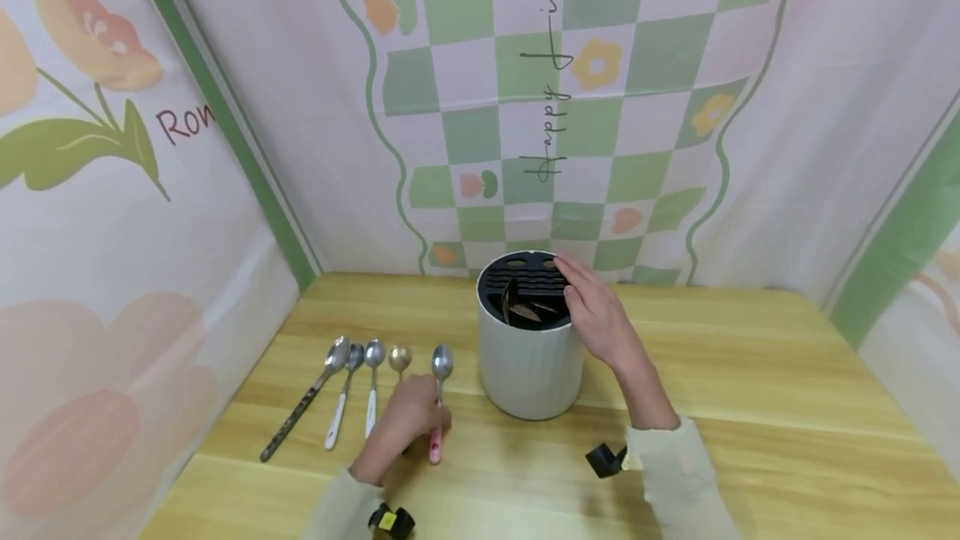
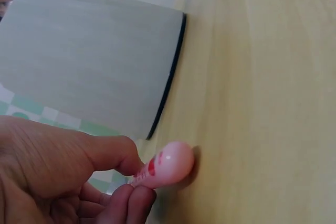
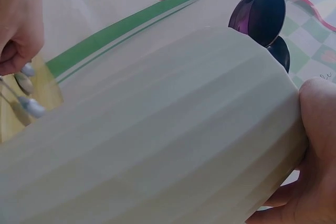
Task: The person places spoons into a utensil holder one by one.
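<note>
Head view shows a person at a pale wooden table (image 1: 750, 373), both arms reaching in from the near edge. The left hand (image 1: 405, 423) is curled down over the handle of a pink-handled spoon (image 1: 438, 407), which lies flat on the table with its bowl pointing to the far side. In the left wrist view the thumb (image 2: 113, 153) and fingertips pinch the rounded pink end of that handle (image 2: 165, 166), which touches the wood.

To the left of that spoon, four more spoons lie in a row, bowls at the far end: a gold-bowled spoon (image 1: 399, 357) partly under the hand, two white-handled spoons (image 1: 371, 394) side by side, and a long dark-handled spoon (image 1: 303, 402) at the left end, lying at a slant.

Just right of the row stands a white ribbed utensil holder (image 1: 528, 357), upright, with a black slotted insert (image 1: 525, 282) in its mouth and a few dark utensil heads showing inside. The right hand (image 1: 596, 315) rests on the holder's right rim, fingers laid fairly straight over the top edge, the thumb side against the wall; the right wrist view shows the thumb (image 3: 317, 129) pressed to the ribbed side, with dark spoon bowls (image 3: 262, 17) rising above the rim.

Behind the table hangs a cloth backdrop (image 1: 570, 107), checked in green and pink with flowers.
</note>
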